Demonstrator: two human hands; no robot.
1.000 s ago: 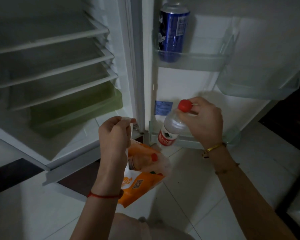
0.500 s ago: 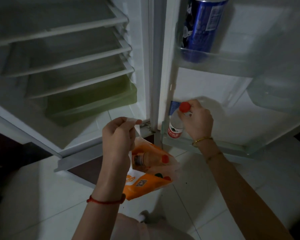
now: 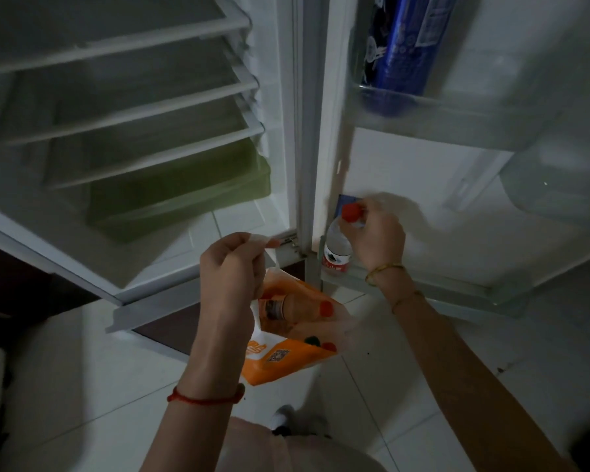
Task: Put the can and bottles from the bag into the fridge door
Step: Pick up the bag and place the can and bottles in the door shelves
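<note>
My left hand [image 3: 232, 267] grips the handles of an orange and white plastic bag [image 3: 286, 359], which hangs open below it. Inside the bag lies a bottle [image 3: 280, 306] with a red cap, and other caps show beside it. My right hand [image 3: 378, 240] holds a clear water bottle [image 3: 336, 248] by its neck, just under the red cap. The bottle stands upright at the left end of the bottom shelf [image 3: 457, 291] of the fridge door. A blue can [image 3: 399, 52] stands in the door's upper shelf.
The open fridge body at the left has several white wire shelves [image 3: 133, 107] and a green drawer [image 3: 181, 195] at the bottom. A clear door bin [image 3: 559, 195] sticks out at the right. The floor [image 3: 406, 386] is white tile.
My right hand has carried the water bottle left and down into the bottom door shelf and stood it upright. The view has moved closer to the fridge. My left hand still holds the bag.
</note>
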